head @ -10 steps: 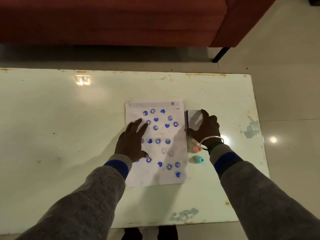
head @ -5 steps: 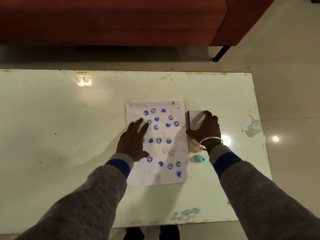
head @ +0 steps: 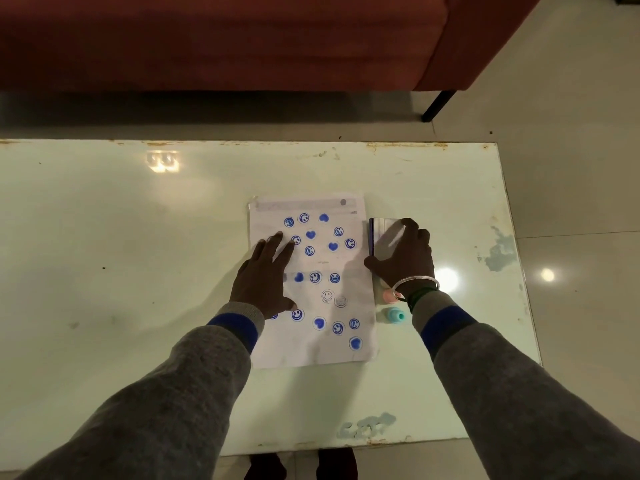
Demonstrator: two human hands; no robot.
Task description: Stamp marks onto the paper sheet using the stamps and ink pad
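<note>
Pressing flat on the paper sheet (head: 311, 282), the left hand (head: 265, 278) lay with fingers spread and gripped nothing, while the right hand (head: 403, 259) rested on the ink pad (head: 382, 233).

Nearest the camera, two grey sleeves with blue cuff bands reached over the pale green table (head: 138, 271), whose front edge showed chipped paint. The sheet lay at the table's middle, dotted with blue smiley and heart marks plus two faint grey ones. Just beside its right edge stood a teal stamp (head: 394, 314) and, a little farther, a pink stamp (head: 389, 295) partly hidden behind the bangled right wrist. Beyond those, the right hand's fingers curled over the ink pad, thumb at its near corner; whether they clasped it firmly could not be told. Farthest back sat a red sofa (head: 221, 39).
</note>
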